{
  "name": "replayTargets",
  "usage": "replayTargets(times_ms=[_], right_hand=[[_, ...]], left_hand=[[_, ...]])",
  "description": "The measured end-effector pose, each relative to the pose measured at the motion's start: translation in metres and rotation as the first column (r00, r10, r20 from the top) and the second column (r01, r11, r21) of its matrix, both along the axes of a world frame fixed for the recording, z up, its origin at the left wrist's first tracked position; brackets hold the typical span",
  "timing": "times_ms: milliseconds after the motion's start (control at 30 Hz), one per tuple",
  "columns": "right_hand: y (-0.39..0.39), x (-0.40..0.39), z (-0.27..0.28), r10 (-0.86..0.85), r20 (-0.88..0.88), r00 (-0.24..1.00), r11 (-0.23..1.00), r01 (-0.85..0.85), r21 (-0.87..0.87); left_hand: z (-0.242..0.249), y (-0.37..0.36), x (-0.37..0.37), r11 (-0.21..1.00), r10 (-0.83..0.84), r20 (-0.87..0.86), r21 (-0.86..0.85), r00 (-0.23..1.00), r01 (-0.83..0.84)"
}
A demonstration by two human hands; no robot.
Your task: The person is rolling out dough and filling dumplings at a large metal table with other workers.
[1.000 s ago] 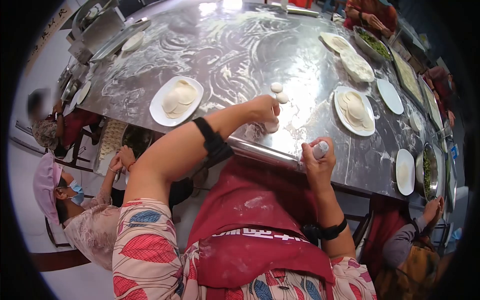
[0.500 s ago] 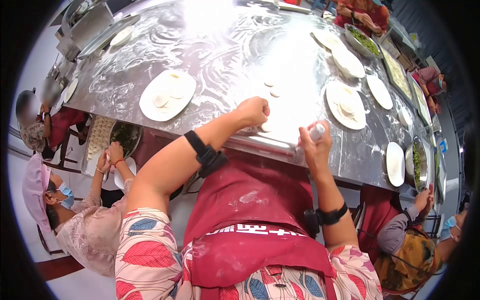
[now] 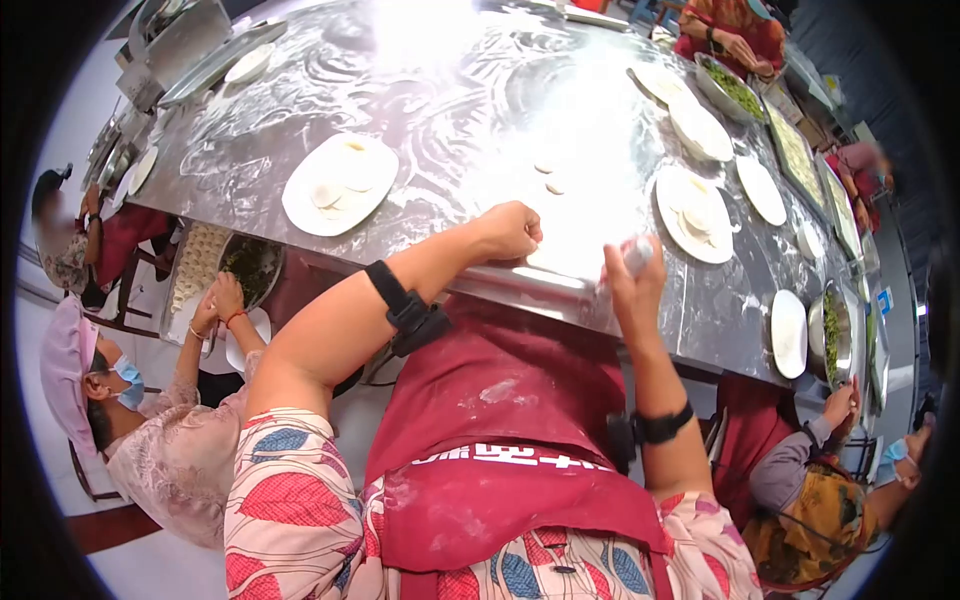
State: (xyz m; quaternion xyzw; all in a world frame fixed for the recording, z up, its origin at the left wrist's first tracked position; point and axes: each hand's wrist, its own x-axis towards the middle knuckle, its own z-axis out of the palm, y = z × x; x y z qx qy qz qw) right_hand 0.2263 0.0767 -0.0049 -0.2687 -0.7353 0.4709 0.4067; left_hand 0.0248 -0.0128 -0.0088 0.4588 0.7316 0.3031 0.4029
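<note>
My left hand [image 3: 512,232] is closed, its fingers curled down at the floury near edge of the steel table [image 3: 430,130]. Glare and the fingers hide whatever is under its fingertips. My right hand [image 3: 638,285], to the right by the same edge, is wrapped round a pale rod that looks like a short rolling pin [image 3: 637,256]; only its rounded end shows. Beyond my left hand lie two small dough pieces, one dough piece [image 3: 555,187] nearer than the other. Flat dough wrappers [image 3: 327,194] rest on a white oval plate [image 3: 300,215] at the left, more dough wrappers [image 3: 697,213] on a plate [image 3: 672,188] at the right.
More white plates [image 3: 760,190] and bowls of green filling [image 3: 833,335] stand along the right side. At the left, a seated person [image 3: 170,430] works beside a tray of dumplings [image 3: 198,262]. Another person [image 3: 830,480] sits at the right, and one stands at the far right corner.
My left hand has lowered slightly and tipped over; the pale round piece seen by its fingertips is no longer distinct. My right hand has shifted a little, still round the rod.
</note>
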Motion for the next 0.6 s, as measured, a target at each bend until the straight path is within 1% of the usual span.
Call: replayTargets(times_ms=[33, 67, 133, 267, 300, 400, 433, 500, 533, 600], right_hand=[[0.011, -0.012, 0.001, -0.018, 0.017, 1.000, 1.000, 0.018, 0.025], [0.022, -0.023, 0.004, -0.033, 0.030, 0.999, 0.998, 0.031, 0.058], [0.036, -0.040, 0.004, -0.009, 0.030, 1.000, 0.999, 0.008, 0.042], [0.027, -0.026, 0.003, -0.010, 0.053, 0.999, 0.999, 0.008, 0.050], [0.014, -0.012, 0.006, -0.007, 0.041, 0.999, 1.000, 0.006, 0.014], [-0.011, 0.015, -0.002, 0.015, -0.011, 1.000, 1.000, -0.015, -0.024], [-0.008, 0.011, -0.003, 0.002, -0.002, 1.000, 1.000, -0.002, 0.004], [0.008, -0.004, -0.002, -0.040, 0.012, 0.999, 0.998, 0.040, 0.054], [0.017, -0.017, 0.002, -0.034, 0.023, 0.999, 0.999, 0.033, 0.038], [0.033, -0.038, 0.004, -0.062, 0.075, 0.995, 0.995, 0.055, 0.082]], left_hand=[[0.000, 0.002, 0.001, 0.994, -0.048, -0.215, 0.089, 0.976, 0.068], [0.003, 0.006, 0.003, 0.995, -0.035, -0.282, 0.076, 0.959, 0.059], [0.010, 0.015, 0.006, 0.998, 0.004, -0.410, 0.065, 0.912, 0.025], [0.010, 0.018, 0.007, 0.982, -0.109, -0.365, 0.103, 0.924, 0.157], [0.003, 0.018, 0.007, 0.982, -0.081, -0.434, 0.120, 0.897, 0.147], [-0.001, 0.003, 0.008, 0.985, 0.112, -0.257, 0.158, 0.960, -0.073], [0.000, -0.001, 0.009, 0.984, 0.172, 0.040, 0.032, 0.984, -0.174], [0.006, -0.002, 0.015, 0.994, 0.101, -0.184, 0.048, 0.978, -0.093], [0.010, 0.001, 0.017, 0.997, 0.066, -0.295, 0.059, 0.953, -0.050], [0.012, 0.014, 0.012, 0.999, 0.018, -0.387, 0.044, 0.922, -0.001]])
